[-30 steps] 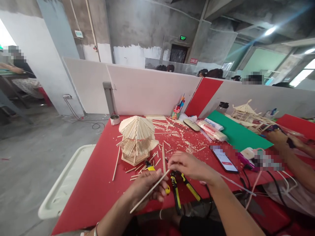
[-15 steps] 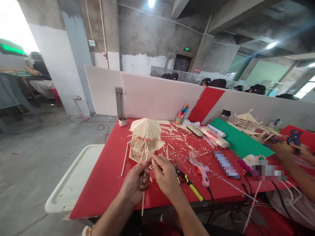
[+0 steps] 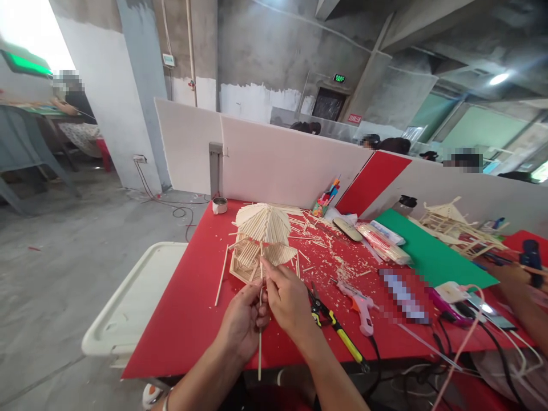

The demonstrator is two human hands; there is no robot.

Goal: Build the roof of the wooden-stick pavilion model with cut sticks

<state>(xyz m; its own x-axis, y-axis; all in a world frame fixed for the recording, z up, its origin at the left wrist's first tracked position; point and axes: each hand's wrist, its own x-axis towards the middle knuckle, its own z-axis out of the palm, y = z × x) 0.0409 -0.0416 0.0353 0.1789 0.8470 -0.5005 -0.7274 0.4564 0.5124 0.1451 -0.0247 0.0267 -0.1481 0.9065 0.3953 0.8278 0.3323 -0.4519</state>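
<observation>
A small pavilion model built of thin wooden sticks stands on the red table, with a cone-like roof above a slatted base. In front of it, my left hand is closed round a long wooden stick, whose lower end hangs down past the table edge. My right hand is closed too, its fingers pinched at the stick's upper part, close to the model's front. The fingers partly hide the stick and the model's base. Pliers with yellow-and-black handles lie beside my right wrist.
A pink glue gun, stick scraps, a packet of sticks and a green board lie to the right. A pen cup and a tin stand at the back. Another person's arm reaches in at far right.
The view has shifted, so the scene sits slightly further right. My right index finger has moved up along the stick, against the model's front. Both hands remain at the stick.
</observation>
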